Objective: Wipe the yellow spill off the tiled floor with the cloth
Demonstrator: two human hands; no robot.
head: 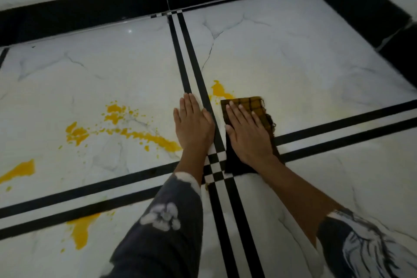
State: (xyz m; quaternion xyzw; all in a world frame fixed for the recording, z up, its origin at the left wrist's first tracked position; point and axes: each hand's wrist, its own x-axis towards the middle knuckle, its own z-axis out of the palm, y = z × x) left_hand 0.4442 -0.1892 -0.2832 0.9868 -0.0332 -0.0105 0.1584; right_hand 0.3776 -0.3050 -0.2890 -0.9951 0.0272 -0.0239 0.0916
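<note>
Two flat, straight-fingered hands: the right hand (247, 133) is pressing the frayed checked cloth (255, 105), the left hand (193, 124) is resting on glossy marbled floor (293, 63) beside the cloth, near yellow spill (144, 136).

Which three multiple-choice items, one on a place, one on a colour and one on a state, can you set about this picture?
1. Where is the cloth?
A) under the right hand
B) in a bucket
C) on a chair

2. What colour is the spill?
A) red
B) yellow
C) blue

3. How is the left hand?
A) flat on the floor
B) curled round the cloth
C) in a fist

Answers:
1 A: the right hand's straight fingers press the cloth to the floor.
2 B: yellow streaks lie to the left of the hands.
3 A: the left hand's fingers are straight and hold nothing.
</note>
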